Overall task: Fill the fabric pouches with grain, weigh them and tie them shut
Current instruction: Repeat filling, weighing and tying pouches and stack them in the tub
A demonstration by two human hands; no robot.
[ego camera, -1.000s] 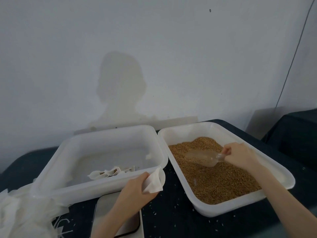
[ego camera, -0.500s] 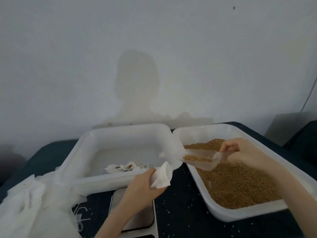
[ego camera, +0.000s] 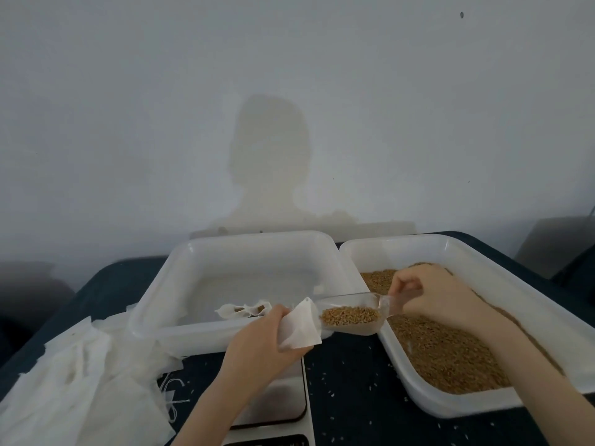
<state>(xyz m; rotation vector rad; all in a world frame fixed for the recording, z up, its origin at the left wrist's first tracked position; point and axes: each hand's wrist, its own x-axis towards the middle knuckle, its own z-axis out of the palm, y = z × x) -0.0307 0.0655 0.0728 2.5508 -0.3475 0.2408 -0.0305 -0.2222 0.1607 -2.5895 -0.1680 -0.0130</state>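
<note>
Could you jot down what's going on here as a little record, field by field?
Left hand: holds a white fabric pouch
Right hand: grips the handle of a clear scoop
Scoop contents: brown grain, tip at the pouch's mouth
Right tray: holds loose grain
Left tray: a few pouches at its near side
Scale: beneath the left hand, nothing resting on it
Far left: pile of white fabric

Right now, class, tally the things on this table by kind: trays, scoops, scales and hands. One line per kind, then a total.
White plastic trays: 2, the left tray and the grain tray
Clear scoops: 1, the scoop, loaded with grain
Scales: 1, the scale
Hands: 2, the left hand and the right hand
Total: 6
</note>
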